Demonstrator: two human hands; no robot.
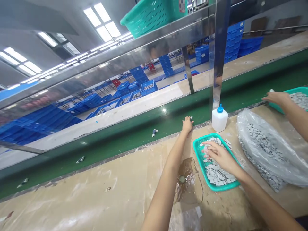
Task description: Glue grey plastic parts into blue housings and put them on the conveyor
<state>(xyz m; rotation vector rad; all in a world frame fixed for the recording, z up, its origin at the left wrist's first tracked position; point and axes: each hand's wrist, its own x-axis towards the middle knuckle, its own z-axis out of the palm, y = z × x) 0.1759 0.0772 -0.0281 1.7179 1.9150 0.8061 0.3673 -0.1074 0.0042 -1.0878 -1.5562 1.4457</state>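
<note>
My left hand rests at the near edge of the green conveyor belt. Its fingers curl around a small white plastic part, whose end pokes out beside the fingertips. Over a green plastic basket is my right hand, thumb and fingers pinched on what looks like a small pale plastic part. Many flat light-grey plastic parts lie loose in that basket. More small parts sit in scattered clusters along the belt to the left.
A white bottle with a blue cap stands by the metal post. A clear plastic bag of grey parts lies at right. Another person's hand reaches over the belt near a second green basket. A metal shelf crosses above.
</note>
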